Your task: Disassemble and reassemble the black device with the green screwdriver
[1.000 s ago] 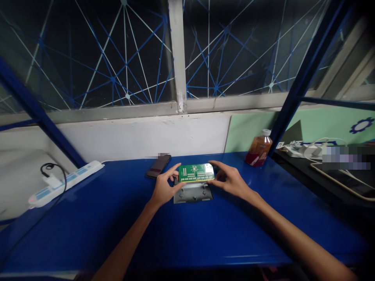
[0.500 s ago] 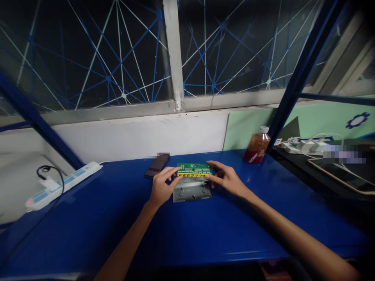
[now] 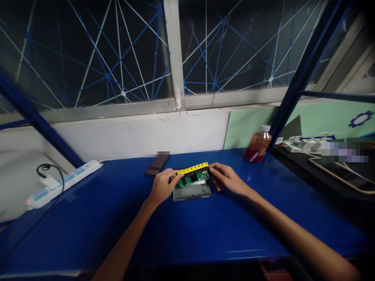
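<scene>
A green circuit board (image 3: 190, 180) with a yellow strip of ports along its upper edge is tilted between my two hands. At its left end, my left hand (image 3: 164, 184) pinches it between thumb and fingers. The fingers of my right hand (image 3: 225, 177) close on the opposite end. Below the board lies a grey casing half (image 3: 191, 194) with small posts inside, resting on the table; the board and hands hide its far part.
The blue table (image 3: 140, 234) carries a phone (image 3: 157, 164) behind my left hand and a drink bottle (image 3: 258, 144) at the back right. On the left lies a white power strip (image 3: 66, 183) with a black cable. A tablet (image 3: 342, 175) and cables sit at the right.
The circuit board has turned over in my hands. Its yellow port strip has gone from the near lower edge to the top, and the board now slants up to the right.
</scene>
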A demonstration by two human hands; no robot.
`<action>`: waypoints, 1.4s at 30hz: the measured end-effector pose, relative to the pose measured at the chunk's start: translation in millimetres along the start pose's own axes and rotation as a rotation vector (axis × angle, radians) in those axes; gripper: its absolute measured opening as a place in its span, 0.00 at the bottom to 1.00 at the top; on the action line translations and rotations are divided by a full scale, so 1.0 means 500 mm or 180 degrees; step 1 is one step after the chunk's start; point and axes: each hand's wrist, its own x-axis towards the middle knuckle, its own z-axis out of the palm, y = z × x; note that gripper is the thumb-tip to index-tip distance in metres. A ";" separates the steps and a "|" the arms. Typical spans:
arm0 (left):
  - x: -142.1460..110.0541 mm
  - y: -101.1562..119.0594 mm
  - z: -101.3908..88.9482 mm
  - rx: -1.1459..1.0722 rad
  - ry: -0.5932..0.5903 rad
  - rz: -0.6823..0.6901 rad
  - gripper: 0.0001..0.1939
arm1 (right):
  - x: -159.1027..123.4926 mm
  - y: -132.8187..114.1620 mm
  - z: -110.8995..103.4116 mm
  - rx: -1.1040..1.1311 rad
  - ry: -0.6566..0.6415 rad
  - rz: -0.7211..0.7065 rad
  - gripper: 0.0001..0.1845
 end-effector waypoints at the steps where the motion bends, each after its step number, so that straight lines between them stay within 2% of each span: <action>1: 0.000 -0.002 -0.001 -0.0007 -0.0027 -0.0016 0.15 | 0.000 -0.001 -0.001 0.0063 -0.0033 0.0017 0.20; 8: 0.003 -0.014 -0.002 -0.0321 -0.0204 -0.0305 0.16 | -0.001 -0.018 -0.007 0.0582 -0.0252 0.0114 0.21; 14: 0.005 -0.015 -0.002 -0.0697 -0.0236 -0.0720 0.18 | -0.001 -0.020 -0.011 0.0539 -0.0232 0.0072 0.19; 21: 0.006 -0.018 -0.005 -0.0546 -0.0259 -0.0555 0.23 | -0.005 -0.028 -0.010 0.0283 -0.0279 0.0094 0.19; 24: 0.005 -0.015 -0.007 -0.0568 -0.0249 -0.0622 0.23 | -0.005 -0.027 -0.009 0.0282 -0.0305 0.0135 0.20; 30: 0.001 0.000 -0.008 -0.1308 -0.0448 -0.1023 0.16 | -0.002 -0.016 -0.007 0.0503 -0.0203 0.0135 0.22; 35: 0.000 -0.001 0.001 -0.1876 -0.0542 -0.1389 0.17 | 0.001 -0.013 0.000 0.0623 -0.0147 0.0052 0.22; 42: 0.002 -0.006 0.004 -0.1971 -0.0592 -0.1327 0.20 | 0.001 -0.006 0.005 0.0620 -0.0096 -0.0043 0.20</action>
